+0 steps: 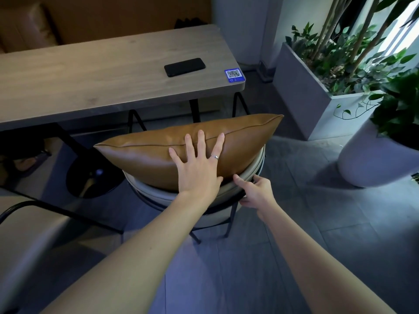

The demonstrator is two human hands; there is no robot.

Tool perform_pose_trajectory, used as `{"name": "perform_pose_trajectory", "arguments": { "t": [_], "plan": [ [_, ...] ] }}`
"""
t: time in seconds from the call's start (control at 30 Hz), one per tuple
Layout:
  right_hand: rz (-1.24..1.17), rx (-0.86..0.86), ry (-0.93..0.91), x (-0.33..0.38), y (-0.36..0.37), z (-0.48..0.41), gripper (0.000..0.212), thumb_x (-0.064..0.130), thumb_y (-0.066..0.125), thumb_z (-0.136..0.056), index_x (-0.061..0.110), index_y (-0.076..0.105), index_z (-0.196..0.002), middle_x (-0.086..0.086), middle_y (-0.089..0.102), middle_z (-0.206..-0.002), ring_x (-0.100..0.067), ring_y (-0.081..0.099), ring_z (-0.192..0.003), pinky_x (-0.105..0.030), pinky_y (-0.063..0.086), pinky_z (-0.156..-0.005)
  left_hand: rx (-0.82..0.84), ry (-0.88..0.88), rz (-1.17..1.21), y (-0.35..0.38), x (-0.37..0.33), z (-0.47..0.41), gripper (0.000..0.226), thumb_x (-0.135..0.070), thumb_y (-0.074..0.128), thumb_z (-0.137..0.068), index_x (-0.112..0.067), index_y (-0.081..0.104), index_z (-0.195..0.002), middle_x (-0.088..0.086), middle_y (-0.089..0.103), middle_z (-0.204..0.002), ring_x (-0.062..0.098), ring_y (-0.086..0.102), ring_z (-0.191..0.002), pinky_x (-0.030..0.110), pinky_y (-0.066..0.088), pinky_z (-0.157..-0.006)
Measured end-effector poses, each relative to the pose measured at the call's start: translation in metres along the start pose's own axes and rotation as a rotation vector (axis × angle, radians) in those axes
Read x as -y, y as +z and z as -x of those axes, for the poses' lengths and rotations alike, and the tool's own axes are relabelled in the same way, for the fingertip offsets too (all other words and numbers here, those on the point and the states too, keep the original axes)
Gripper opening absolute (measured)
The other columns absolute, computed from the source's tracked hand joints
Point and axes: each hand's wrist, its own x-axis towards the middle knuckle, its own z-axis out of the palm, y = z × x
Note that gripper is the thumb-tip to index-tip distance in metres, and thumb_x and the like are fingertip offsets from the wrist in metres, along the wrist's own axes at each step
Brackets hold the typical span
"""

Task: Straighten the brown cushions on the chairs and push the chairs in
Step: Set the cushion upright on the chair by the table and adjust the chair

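Note:
A brown leather cushion (pixel 145 152) stands on its edge against the curved backrest of a pale chair (pixel 158 196) with black metal legs. The chair faces the wooden table (pixel 90 75), its seat partly under the table's edge. My left hand (pixel 197 164) lies flat on the near face of the cushion, fingers spread, a ring on one finger. My right hand (pixel 255 191) grips the right side of the chair's backrest rim, thumb on top and fingers wrapped behind.
A black phone (pixel 184 67) and a blue QR sticker (pixel 234 75) lie on the table near its right end. A second chair (pixel 25 225) stands at the lower left. A grey planter box (pixel 301 96) and a round white pot (pixel 371 162) stand to the right on the tiled floor.

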Motion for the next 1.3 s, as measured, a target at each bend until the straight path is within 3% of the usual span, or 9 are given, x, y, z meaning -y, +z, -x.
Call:
{"name": "perform_pose_trajectory", "arguments": {
  "t": [0.17,0.27,0.33,0.5,0.6,0.8,0.97,1.13,1.3],
  "plan": [
    [0.099,0.03,0.019,0.008,-0.003,0.01,0.1,0.053,0.083,-0.082,0.015,0.036,-0.163,-0.011,0.071,-0.133,-0.031,0.076,-0.099,-0.041,0.066,-0.079,-0.066,0.052,0.12,0.004,-0.004,0.048,0.081,-0.041,0.06,-0.091,-0.028,0.015,-0.157,0.016,0.008,-0.164,0.037,0.005,-0.15,0.063,0.016,-0.113],
    [0.12,0.058,0.044,0.012,-0.006,0.013,0.082,0.05,0.08,-0.085,0.019,0.044,-0.152,-0.009,0.07,-0.122,-0.032,0.076,-0.095,-0.046,0.065,-0.084,-0.165,0.105,0.192,0.017,-0.007,0.072,0.061,-0.028,0.068,-0.083,-0.019,0.049,-0.14,0.013,0.047,-0.144,0.032,0.043,-0.132,0.054,0.038,-0.1],
    [0.093,0.077,0.085,0.015,-0.01,0.013,0.087,0.048,0.079,-0.086,0.023,0.032,-0.155,-0.01,0.061,-0.124,-0.034,0.073,-0.102,-0.046,0.064,-0.082,-0.159,0.091,0.213,0.029,-0.007,0.077,0.052,-0.026,0.071,-0.081,-0.016,0.057,-0.13,0.007,0.06,-0.121,0.029,0.056,-0.11,0.047,0.043,-0.089],
    [0.065,0.077,0.08,0.024,-0.018,0.001,0.101,0.038,0.08,-0.086,0.04,0.015,-0.165,-0.009,0.054,-0.14,-0.039,0.069,-0.11,-0.055,0.062,-0.091,0.062,-0.031,0.152,0.048,-0.005,0.073,0.052,-0.032,0.062,-0.091,-0.022,0.048,-0.14,0.002,0.064,-0.118,0.029,0.056,-0.111,0.049,0.039,-0.101],
    [0.053,0.095,0.071,0.029,-0.021,-0.007,0.107,0.028,0.081,-0.082,0.044,0.016,-0.166,-0.006,0.053,-0.152,-0.04,0.071,-0.106,-0.053,0.064,-0.087,0.131,-0.058,0.085,0.055,-0.007,0.067,0.051,-0.019,0.054,-0.097,-0.025,0.042,-0.146,0.003,0.063,-0.121,0.032,0.054,-0.115,0.053,0.033,-0.108],
    [-0.013,0.113,0.073,0.032,-0.024,-0.016,0.115,0.019,0.087,-0.072,0.037,0.025,-0.167,-0.011,0.063,-0.146,-0.041,0.077,-0.094,-0.047,0.068,-0.069,0.18,-0.063,0.012,0.058,-0.008,0.058,0.057,-0.005,0.05,-0.097,-0.021,0.038,-0.15,0.005,0.062,-0.12,0.035,0.055,-0.112,0.057,0.033,-0.107],
    [-0.035,0.116,0.084,0.033,-0.027,-0.018,0.117,0.012,0.087,-0.076,0.034,0.019,-0.168,-0.012,0.055,-0.155,-0.047,0.071,-0.113,-0.041,0.067,-0.059,0.139,-0.024,-0.048,0.063,-0.008,0.059,0.057,0.001,0.069,-0.081,-0.016,0.06,-0.135,0.007,0.069,-0.096,0.036,0.063,-0.09,0.061,0.047,-0.093],
    [-0.008,0.156,0.1,0.034,-0.028,-0.016,0.117,0.018,0.087,-0.074,0.04,0.02,-0.167,-0.006,0.06,-0.147,-0.044,0.071,-0.112,-0.046,0.067,-0.074,0.203,-0.063,-0.059,0.048,-0.015,0.058,0.056,-0.011,0.05,-0.091,-0.019,0.041,-0.146,0.006,0.063,-0.119,0.034,0.057,-0.11,0.055,0.037,-0.104],
    [0.069,0.207,0.086,0.033,-0.036,-0.021,0.117,0.026,0.089,-0.078,0.04,0.016,-0.168,-0.01,0.051,-0.157,-0.041,0.066,-0.116,-0.045,0.062,-0.083,0.13,-0.033,-0.016,0.035,-0.045,0.049,0.045,-0.025,0.049,-0.094,-0.018,0.049,-0.138,0.003,0.064,-0.116,0.028,0.061,-0.101,0.037,0.047,-0.081]
  ]
}}
